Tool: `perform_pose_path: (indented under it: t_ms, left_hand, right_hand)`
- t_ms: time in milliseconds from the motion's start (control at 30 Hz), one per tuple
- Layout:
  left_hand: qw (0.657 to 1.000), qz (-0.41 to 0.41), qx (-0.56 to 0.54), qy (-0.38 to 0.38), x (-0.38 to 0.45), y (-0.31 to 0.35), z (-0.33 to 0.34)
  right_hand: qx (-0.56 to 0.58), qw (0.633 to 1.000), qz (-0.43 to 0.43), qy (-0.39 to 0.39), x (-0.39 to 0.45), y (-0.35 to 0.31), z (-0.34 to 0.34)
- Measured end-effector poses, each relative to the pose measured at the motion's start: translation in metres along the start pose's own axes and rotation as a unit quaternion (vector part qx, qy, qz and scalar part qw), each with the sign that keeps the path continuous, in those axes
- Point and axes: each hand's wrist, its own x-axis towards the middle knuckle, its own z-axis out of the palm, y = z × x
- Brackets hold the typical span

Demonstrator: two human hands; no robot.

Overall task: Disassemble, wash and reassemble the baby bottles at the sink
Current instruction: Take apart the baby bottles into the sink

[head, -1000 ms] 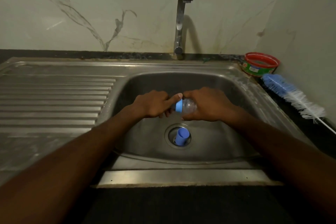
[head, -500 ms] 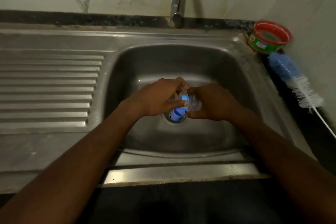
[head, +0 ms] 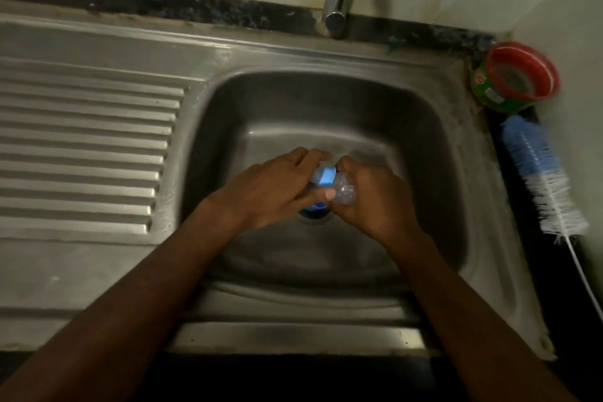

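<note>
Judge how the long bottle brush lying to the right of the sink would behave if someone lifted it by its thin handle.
The bottle brush would probably feel light: mostly bristles on a thin white handle. That slender handle would likely flex, letting the bristled head droop. Pushed, it might roll a little, since its bristled body looks round.

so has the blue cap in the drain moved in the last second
Cannot tell. The camera tilted down, but the blue cap still sits at the drain. Now the left hand and bottle mostly hide it.
</note>
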Motion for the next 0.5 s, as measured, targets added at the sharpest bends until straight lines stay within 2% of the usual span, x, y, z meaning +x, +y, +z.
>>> perform_pose_path:
  t_ms: [200,500]
  left_hand:
    - [0.987,-0.015,0.15,-0.052,-0.001,-0.005,0.001]
    - [0.986,0.009,0.163,-0.032,-0.005,-0.013,0.001]
  right_hand:
    - [-0.001,0.998,-0.025,-0.051,0.002,-0.003,0.007]
    - [-0.006,0.998,-0.058,-0.036,0.003,-0.004,0.012]
